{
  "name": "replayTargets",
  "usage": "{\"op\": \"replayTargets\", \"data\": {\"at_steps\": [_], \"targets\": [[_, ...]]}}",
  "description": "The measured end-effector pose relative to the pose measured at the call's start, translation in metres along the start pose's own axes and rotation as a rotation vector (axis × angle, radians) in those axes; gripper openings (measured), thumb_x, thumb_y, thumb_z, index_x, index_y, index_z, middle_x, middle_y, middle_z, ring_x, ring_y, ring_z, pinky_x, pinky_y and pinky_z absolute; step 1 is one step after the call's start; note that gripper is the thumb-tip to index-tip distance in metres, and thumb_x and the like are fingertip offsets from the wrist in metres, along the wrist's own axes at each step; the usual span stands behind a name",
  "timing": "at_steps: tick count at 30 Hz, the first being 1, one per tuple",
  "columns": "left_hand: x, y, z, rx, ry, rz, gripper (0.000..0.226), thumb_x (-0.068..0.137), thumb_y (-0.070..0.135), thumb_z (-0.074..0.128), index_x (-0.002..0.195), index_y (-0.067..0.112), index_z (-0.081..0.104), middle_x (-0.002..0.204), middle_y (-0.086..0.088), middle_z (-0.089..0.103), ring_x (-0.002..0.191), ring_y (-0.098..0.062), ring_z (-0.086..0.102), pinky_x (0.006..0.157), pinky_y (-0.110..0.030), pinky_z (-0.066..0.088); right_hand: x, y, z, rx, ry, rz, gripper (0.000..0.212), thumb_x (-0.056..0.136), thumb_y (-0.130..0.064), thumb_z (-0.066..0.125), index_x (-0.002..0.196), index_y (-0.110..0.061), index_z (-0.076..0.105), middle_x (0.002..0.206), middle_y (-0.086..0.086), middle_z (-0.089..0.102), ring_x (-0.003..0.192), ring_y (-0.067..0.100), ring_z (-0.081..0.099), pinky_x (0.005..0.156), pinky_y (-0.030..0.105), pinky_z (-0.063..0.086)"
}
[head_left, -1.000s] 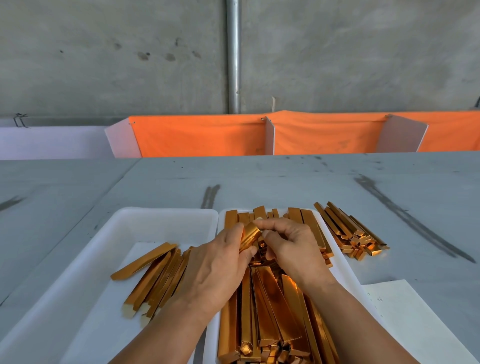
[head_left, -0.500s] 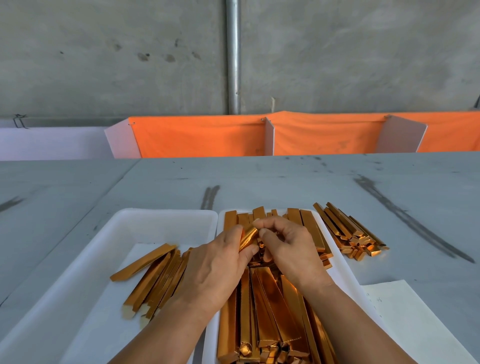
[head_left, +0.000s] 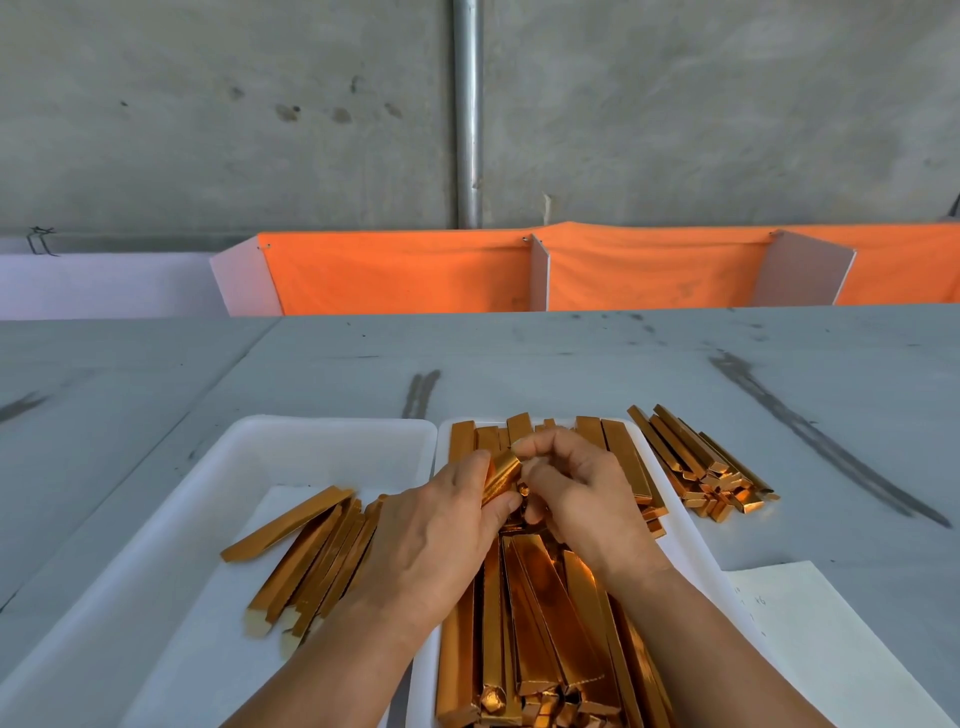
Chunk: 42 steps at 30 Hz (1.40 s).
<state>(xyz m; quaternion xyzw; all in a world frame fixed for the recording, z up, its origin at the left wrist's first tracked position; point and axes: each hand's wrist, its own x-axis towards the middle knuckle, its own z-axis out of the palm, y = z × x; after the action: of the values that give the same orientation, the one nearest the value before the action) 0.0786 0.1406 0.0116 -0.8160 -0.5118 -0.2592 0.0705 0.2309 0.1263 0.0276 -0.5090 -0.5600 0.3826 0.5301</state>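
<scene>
Two white trays sat side by side on a grey table (head_left: 519, 353), their long walls touching. The left tray (head_left: 311, 423) held a paper liner (head_left: 208, 660) and a small fan of folded gold foil strips (head_left: 311, 556) lying near its right wall. The right tray (head_left: 422, 675) was packed almost wall to wall with flat gold strips (head_left: 540, 613), some poking over its far rim. A loose pile of strips (head_left: 696, 467) lay on the table just beside the right tray, and a white sheet of paper (head_left: 831, 649) lay nearer the person on that side.

Bare tabletop stretched beyond the trays to an orange cloth barrier (head_left: 405, 270) at the far edge. Much of the left tray's floor was uncovered.

Both hands met above the far end of the right tray. The left hand (head_left: 441, 540) gripped a gold strip (head_left: 501, 475) between thumb and fingers, and the right hand (head_left: 587, 499), fingers curled, pinched its upper end. The strip was shiny, coppery gold, narrow and creased lengthwise, tilted upward; its lower length was hidden behind the left hand.
</scene>
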Motion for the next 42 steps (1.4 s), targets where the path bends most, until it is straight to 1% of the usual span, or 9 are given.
{"op": "replayTargets", "data": {"at_steps": [3, 6, 11, 17, 22, 26, 31, 35, 42], "targets": [[0.0, 0.0, -0.001, -0.019, 0.012, 0.006, 0.066, 0.082, 0.069, 0.006, 0.128, 0.033, 0.037, 0.107, 0.013, 0.06, 0.087, -0.007, 0.062, 0.064, -0.017, 0.04, 0.003, -0.002, -0.004, 0.145, 0.057, 0.053, 0.016, 0.103, -0.015, 0.046, 0.103, -0.017, 0.062, 0.055, 0.008, 0.06, 0.038, 0.015, 0.045, 0.038, 0.022, 0.037], [-0.001, 0.001, -0.002, -0.023, 0.006, 0.025, 0.062, 0.084, 0.068, 0.009, 0.127, 0.032, 0.036, 0.105, 0.014, 0.058, 0.084, -0.005, 0.058, 0.065, -0.017, 0.039, 0.007, -0.001, -0.009, 0.262, 0.101, 0.15, 0.021, 0.105, -0.014, 0.041, 0.107, -0.014, 0.062, 0.062, 0.008, 0.062, 0.038, 0.017, 0.046, 0.036, 0.025, 0.036], [-0.001, 0.001, -0.004, -0.01, -0.006, 0.028, 0.062, 0.085, 0.069, 0.009, 0.125, 0.032, 0.037, 0.102, 0.015, 0.057, 0.075, -0.002, 0.047, 0.062, -0.016, 0.033, 0.008, 0.0, -0.01, 0.403, -0.039, 0.277, 0.019, 0.101, -0.014, 0.049, 0.104, -0.005, 0.066, 0.067, 0.005, 0.064, 0.047, 0.012, 0.052, 0.037, 0.021, 0.037], [-0.001, 0.001, -0.005, -0.036, 0.006, 0.033, 0.06, 0.086, 0.068, 0.011, 0.126, 0.032, 0.037, 0.099, 0.015, 0.057, 0.073, -0.002, 0.048, 0.061, -0.015, 0.033, 0.008, 0.001, -0.01, 0.441, -0.105, 0.266, 0.016, 0.098, -0.019, 0.057, 0.094, -0.009, 0.069, 0.07, 0.014, 0.06, 0.05, 0.016, 0.049, 0.039, 0.021, 0.039], [-0.003, 0.003, -0.005, -0.162, 0.012, 0.037, 0.065, 0.086, 0.066, 0.022, 0.146, 0.041, 0.015, 0.12, 0.012, 0.061, 0.092, -0.006, 0.063, 0.067, -0.014, 0.04, 0.007, 0.002, -0.01, 0.417, -0.121, 0.236, 0.019, 0.097, -0.027, 0.06, 0.093, -0.011, 0.071, 0.074, 0.017, 0.059, 0.051, 0.018, 0.047, 0.04, 0.022, 0.04], [-0.004, 0.004, -0.008, -0.218, 0.018, 0.068, 0.059, 0.086, 0.064, 0.02, 0.139, 0.05, 0.001, 0.114, 0.01, 0.061, 0.091, -0.006, 0.062, 0.073, -0.022, 0.052, 0.007, 0.002, -0.011, 0.421, -0.119, 0.223, 0.021, 0.098, -0.027, 0.059, 0.096, -0.009, 0.069, 0.078, 0.015, 0.059, 0.052, 0.016, 0.049, 0.04, 0.021, 0.039], [-0.004, 0.004, -0.009, -0.219, 0.053, 0.063, 0.057, 0.085, 0.066, 0.017, 0.138, 0.051, 0.005, 0.107, 0.01, 0.057, 0.085, -0.007, 0.059, 0.069, -0.024, 0.052, 0.007, 0.0, -0.01, 0.424, -0.115, 0.226, 0.023, 0.1, -0.027, 0.056, 0.093, -0.008, 0.067, 0.074, 0.01, 0.061, 0.05, 0.013, 0.05, 0.04, 0.021, 0.039], [-0.004, 0.006, -0.01, -0.22, 0.066, 0.084, 0.049, 0.09, 0.06, 0.025, 0.137, 0.048, 0.015, 0.1, 0.006, 0.057, 0.076, -0.01, 0.06, 0.062, -0.026, 0.053, 0.006, -0.002, -0.009, 0.435, -0.117, 0.238, 0.022, 0.1, -0.025, 0.055, 0.09, -0.008, 0.066, 0.071, 0.009, 0.061, 0.049, 0.013, 0.05, 0.04, 0.021, 0.038], [-0.004, 0.007, -0.013, -0.214, 0.042, 0.091, 0.041, 0.092, 0.057, 0.025, 0.13, 0.045, 0.027, 0.094, 0.006, 0.055, 0.071, -0.011, 0.06, 0.057, -0.03, 0.055, 0.006, -0.002, -0.009, 0.402, -0.126, 0.248, 0.018, 0.098, -0.019, 0.057, 0.1, -0.004, 0.066, 0.067, 0.008, 0.061, 0.047, 0.011, 0.05, 0.04, 0.021, 0.038]]}}
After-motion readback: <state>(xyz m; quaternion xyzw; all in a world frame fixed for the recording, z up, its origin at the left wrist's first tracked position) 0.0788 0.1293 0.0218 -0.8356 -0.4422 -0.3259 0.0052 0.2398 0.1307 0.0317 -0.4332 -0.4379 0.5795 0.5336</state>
